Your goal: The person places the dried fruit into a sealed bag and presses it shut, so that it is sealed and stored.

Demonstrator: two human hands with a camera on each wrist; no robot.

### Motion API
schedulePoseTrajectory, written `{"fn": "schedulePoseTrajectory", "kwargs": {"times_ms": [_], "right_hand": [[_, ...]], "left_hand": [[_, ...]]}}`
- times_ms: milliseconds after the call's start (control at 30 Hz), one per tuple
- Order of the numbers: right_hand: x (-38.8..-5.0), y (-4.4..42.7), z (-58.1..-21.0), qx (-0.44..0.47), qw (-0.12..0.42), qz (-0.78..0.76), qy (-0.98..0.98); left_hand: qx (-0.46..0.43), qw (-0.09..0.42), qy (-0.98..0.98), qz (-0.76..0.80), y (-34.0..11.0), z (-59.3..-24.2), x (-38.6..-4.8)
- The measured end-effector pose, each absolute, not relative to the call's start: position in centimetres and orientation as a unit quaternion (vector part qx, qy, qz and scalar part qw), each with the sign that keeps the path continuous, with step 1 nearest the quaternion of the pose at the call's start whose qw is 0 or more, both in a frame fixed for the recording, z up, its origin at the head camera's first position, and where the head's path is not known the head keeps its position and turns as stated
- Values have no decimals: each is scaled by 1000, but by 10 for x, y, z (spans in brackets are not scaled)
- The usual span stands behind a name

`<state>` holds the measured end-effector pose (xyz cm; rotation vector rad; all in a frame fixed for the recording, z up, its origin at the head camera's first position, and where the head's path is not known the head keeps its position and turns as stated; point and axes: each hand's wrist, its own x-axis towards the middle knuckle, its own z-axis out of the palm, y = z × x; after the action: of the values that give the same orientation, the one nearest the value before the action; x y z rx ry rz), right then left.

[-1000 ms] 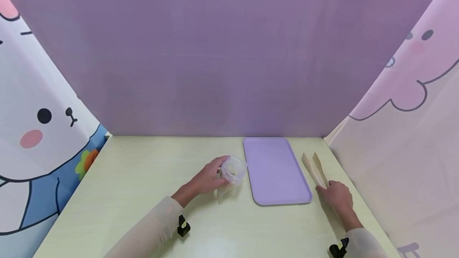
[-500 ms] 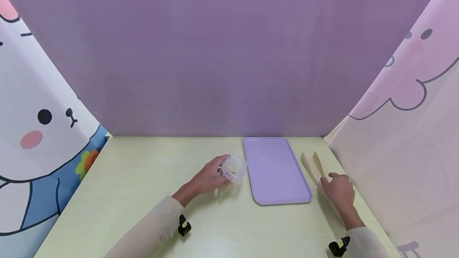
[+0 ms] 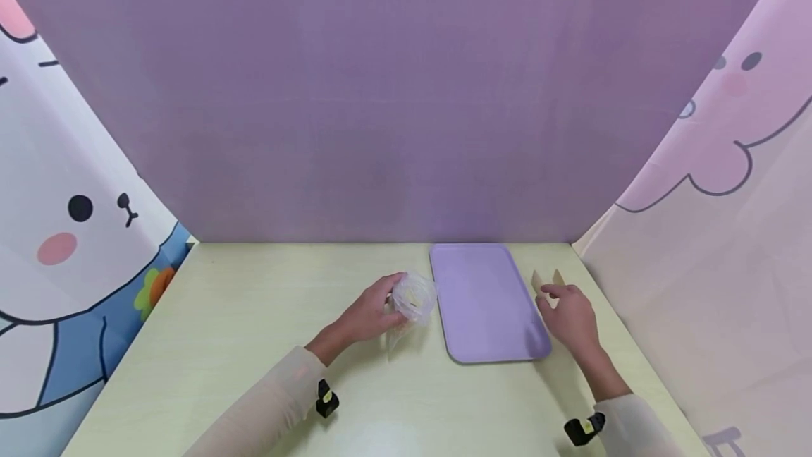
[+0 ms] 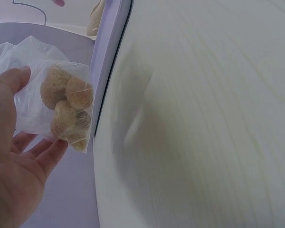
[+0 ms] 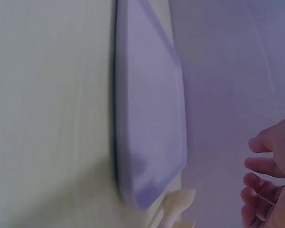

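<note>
My left hand (image 3: 371,314) grips a clear plastic bag (image 3: 414,298) just left of the purple tray. Several round, rough, light-brown balls (image 4: 66,102) sit at the bottom of the bag in the left wrist view; I cannot tell what food they are. Nothing is held in my right hand (image 3: 574,319), whose fingers are loosely bent above the table, right of the tray. Beneath and beyond it lies a pale wooden utensil with two flat ends, like tongs (image 3: 538,281). The hand hides most of it; one rounded wooden end (image 5: 179,200) shows in the right wrist view.
A flat purple tray (image 3: 485,302) lies between the hands, its far end against the purple backdrop (image 3: 380,104). The pale wooden table (image 3: 266,323) reaches left and forward. Printed cloth walls (image 3: 710,266) close off both sides.
My right hand has let go of the wooden tongs-like utensil, lifted, and shifted forward and left toward the tray. The left hand and bag have stayed almost still.
</note>
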<state>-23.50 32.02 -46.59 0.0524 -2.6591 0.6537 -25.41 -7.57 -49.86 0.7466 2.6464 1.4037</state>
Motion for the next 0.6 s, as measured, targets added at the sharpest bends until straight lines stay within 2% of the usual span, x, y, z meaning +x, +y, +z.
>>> {"fn": "schedulePoseTrajectory", "kwargs": {"times_ms": [400,600], "right_hand": [[-238,270,-453,156,208,242,-935],[-234,241,-448,176,173,262,-933]], "left_hand": [[243,36,848,469,-73,-497,-252],[251,36,847,467,-72,-498,-253]]}}
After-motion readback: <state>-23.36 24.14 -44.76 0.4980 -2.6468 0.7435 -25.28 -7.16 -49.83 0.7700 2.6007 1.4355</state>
